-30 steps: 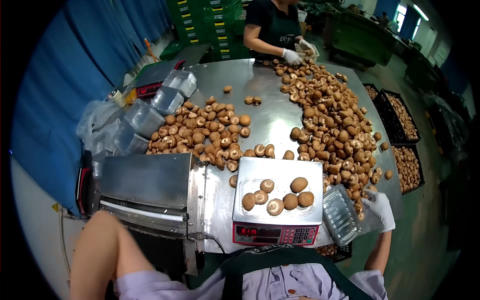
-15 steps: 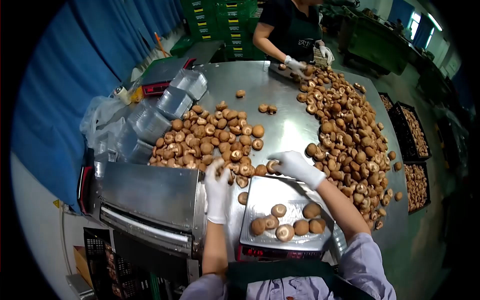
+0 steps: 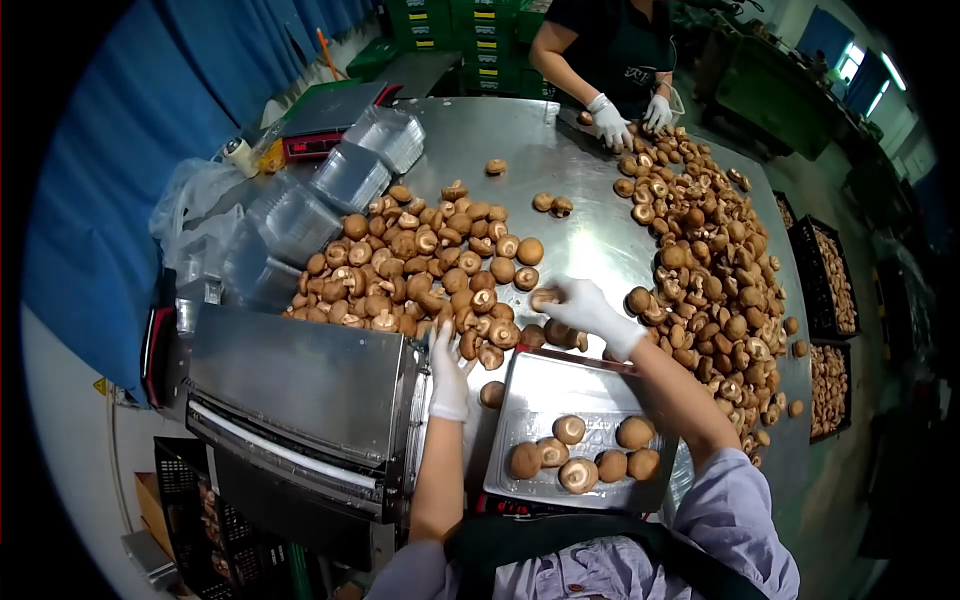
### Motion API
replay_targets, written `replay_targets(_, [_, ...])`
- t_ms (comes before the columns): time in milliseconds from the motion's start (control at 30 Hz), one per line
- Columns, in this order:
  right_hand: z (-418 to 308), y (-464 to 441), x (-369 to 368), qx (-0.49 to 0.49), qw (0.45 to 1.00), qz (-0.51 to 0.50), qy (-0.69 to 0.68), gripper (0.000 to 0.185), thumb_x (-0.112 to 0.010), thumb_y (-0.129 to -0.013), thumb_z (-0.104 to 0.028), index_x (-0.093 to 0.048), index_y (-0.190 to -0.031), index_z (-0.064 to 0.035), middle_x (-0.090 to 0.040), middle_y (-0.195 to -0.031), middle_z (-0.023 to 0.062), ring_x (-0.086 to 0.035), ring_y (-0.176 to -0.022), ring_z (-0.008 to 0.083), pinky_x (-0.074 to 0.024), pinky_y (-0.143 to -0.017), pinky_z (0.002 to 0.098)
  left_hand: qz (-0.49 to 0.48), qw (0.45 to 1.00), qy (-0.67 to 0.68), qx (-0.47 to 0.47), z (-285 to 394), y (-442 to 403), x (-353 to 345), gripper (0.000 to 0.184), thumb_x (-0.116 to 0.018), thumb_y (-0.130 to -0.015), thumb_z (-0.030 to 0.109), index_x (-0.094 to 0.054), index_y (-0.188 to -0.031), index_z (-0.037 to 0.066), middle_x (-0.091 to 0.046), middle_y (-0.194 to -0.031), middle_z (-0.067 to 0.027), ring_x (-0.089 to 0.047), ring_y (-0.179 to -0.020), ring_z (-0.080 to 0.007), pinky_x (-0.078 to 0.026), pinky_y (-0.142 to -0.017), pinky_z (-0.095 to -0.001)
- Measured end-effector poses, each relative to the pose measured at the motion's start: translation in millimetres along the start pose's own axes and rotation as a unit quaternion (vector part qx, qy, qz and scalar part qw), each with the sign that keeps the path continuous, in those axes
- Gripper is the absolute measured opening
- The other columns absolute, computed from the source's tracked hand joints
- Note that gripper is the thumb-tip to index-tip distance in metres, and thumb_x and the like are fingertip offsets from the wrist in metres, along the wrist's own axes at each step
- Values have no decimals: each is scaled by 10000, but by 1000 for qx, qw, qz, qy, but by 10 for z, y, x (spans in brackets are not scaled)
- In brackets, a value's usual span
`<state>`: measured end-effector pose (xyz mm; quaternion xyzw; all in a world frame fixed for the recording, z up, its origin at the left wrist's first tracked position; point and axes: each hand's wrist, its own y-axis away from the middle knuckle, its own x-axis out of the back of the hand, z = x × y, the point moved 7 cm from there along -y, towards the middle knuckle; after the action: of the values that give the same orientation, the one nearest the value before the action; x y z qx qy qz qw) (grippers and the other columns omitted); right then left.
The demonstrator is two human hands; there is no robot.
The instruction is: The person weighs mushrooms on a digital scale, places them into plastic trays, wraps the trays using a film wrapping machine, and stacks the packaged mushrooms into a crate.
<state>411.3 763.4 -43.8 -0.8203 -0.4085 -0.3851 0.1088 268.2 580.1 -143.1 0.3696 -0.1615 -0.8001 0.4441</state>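
Note:
My right hand [image 3: 592, 318], in a white glove, is closed on a shiitake mushroom [image 3: 545, 298] above the steel table. My left hand [image 3: 448, 372], also gloved, is at the near edge of a heap of shiitakes [image 3: 400, 265], its fingers closed around a mushroom [image 3: 443, 314] that they partly hide. In front of me a clear plastic tray [image 3: 545, 395] rests on a scale [image 3: 512, 507] with a red display. Several brown mushrooms lie in its lower part, some cap up, one showing its stem. A few loose mushrooms [image 3: 565, 335] sit just beyond the tray.
A steel wrapping machine [image 3: 295, 385] stands at left. Behind it are stacked clear trays [image 3: 290, 225] and another scale [image 3: 310, 147]. A larger mushroom pile [image 3: 715, 290] covers the table's right side. Across it works a person [image 3: 610, 60] in white gloves. Black crates [image 3: 828, 390] stand at right.
My right hand has lifted a mushroom a little up and away from the tray's far edge. My left hand has turned at the heap. The view has shifted slightly; the co-worker's hands have moved closer together.

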Motion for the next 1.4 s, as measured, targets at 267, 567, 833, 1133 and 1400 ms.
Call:
replay_targets(267, [768, 2752, 1214, -225, 945, 208, -112, 348, -649, -850, -240, -619, -1122, -26, -656, -873, 60, -593, -782, 97, -474, -704, 229, -165, 845, -453, -233, -97, -349, -808, 561, -638, -814, 347, -522, -1260, 27, -516, -1288, -177, -484, -1193, -290, -372, -988, -330])
replay_targets(567, [2098, 6041, 526, -540, 810, 213, -84, 217, -623, -820, -203, -651, -761, 4, -619, -599, 84, -588, -516, 117, -451, -487, 252, -20, 720, -649, -245, 41, -209, -246, 533, -619, -750, 345, -556, -1235, 131, -596, -1114, -175, -566, -1027, -347, -456, -861, -409])
replay_targets(833, [2469, 5679, 611, -478, 847, 182, 143, 407, -664, -750, -314, -657, -1000, 7, -641, -1009, 225, -628, -927, 362, -499, -805, 400, -62, 805, -546, -224, 71, 332, 23, 818, -704, -765, 175, -250, -1430, 31, -400, -1380, -238, -419, -1265, -309, -378, -1015, -347])
replay_targets(1133, [411, 1973, 949, -128, 989, 72, -34, 497, -688, -789, -209, -554, -1230, -23, -639, -1120, 156, -630, -982, 193, -494, -854, 304, -75, 706, -670, -216, -378, 430, 137, 861, -676, -750, 291, -212, -1447, 91, -458, -1318, -219, -496, -1133, -386, -439, -918, -403])
replay_targets(1400, [605, 186, -400, -93, 971, -186, -118, 927, -807, -668, -194, -292, -1430, -80, -561, -1224, 185, -581, -1056, 278, -438, -954, 325, -84, 801, -544, -237, -270, -123, -165, 889, -715, -742, 71, -195, -1463, 110, -545, -1205, -177, -577, -1015, -249, -472, -851, -293])
